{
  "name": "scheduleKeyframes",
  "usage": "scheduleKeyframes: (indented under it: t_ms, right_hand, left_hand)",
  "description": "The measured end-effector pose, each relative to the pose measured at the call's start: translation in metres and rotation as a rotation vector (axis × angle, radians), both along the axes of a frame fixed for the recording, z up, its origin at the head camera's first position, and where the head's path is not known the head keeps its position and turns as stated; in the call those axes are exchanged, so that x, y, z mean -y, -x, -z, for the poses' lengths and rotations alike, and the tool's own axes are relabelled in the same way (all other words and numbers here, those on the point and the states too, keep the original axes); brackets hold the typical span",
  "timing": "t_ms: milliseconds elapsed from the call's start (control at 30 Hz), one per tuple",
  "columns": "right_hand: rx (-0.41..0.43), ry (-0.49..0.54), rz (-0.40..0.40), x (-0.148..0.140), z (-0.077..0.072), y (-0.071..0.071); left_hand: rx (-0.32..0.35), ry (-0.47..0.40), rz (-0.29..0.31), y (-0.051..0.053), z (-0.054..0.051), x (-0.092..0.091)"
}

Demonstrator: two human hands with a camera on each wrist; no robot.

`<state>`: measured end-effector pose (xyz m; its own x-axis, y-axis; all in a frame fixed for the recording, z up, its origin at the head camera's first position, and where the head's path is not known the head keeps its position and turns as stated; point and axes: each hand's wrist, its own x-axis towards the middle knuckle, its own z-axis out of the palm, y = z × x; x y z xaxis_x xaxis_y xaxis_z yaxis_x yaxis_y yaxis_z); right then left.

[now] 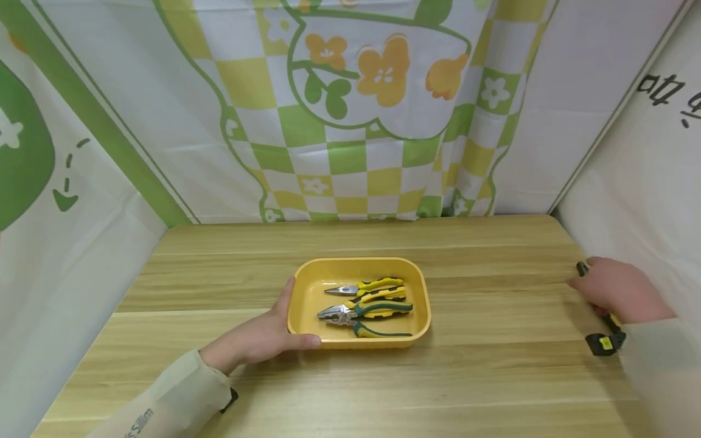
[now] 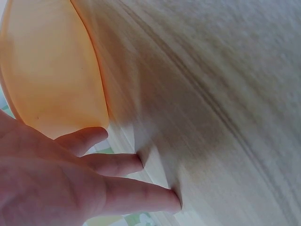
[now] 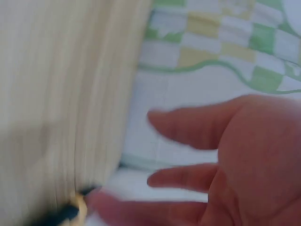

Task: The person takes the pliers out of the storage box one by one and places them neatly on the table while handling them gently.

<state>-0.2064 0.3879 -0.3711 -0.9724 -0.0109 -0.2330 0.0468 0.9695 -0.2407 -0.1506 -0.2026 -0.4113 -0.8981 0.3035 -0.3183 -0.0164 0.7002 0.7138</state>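
In the head view a yellow plastic box (image 1: 306, 264) holds several pliers. Among them are long-nose pliers (image 1: 383, 283) with yellow-black grips and combination pliers (image 1: 383, 333) with green-yellow grips, the latter lying across another yellow-black pair. My left hand (image 1: 268, 334) rests against the box's left end, thumb along the front rim. In the left wrist view its fingers (image 2: 141, 195) are straight and spread, tips on the table. Far right, my right hand (image 1: 619, 289) is over a dark tool (image 1: 582, 268), mostly hidden. In the right wrist view that hand's fingers are extended beside the blurred black-and-yellow tool (image 3: 66, 212).
The wooden table (image 1: 493, 377) reaches back to a green-and-yellow checked curtain (image 1: 367, 158). White cloth walls stand at both sides, the right one (image 1: 646, 201) close to my right hand. A black device with a yellow label (image 1: 605, 344) is at my right wrist.
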Motion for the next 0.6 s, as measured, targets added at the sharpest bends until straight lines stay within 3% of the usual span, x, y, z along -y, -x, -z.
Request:
scheduleKeyframes:
  t_ms: [133,367,600]
  right_hand:
    - [0.092,0.237,-0.017,0.022,-0.005,0.007]
    - [0.165,0.591,-0.022,0.046,-0.021,0.008]
    - [0.24,0.773,-0.032,0.082,-0.026,0.018]
  left_hand:
    - [-0.005,0.002,-0.006,0.0,0.001,0.0]
    - [-0.007,-0.003,-0.007,0.002,0.003,-0.001]
    - [-0.007,0.001,-0.002,0.001,0.0,-0.001]
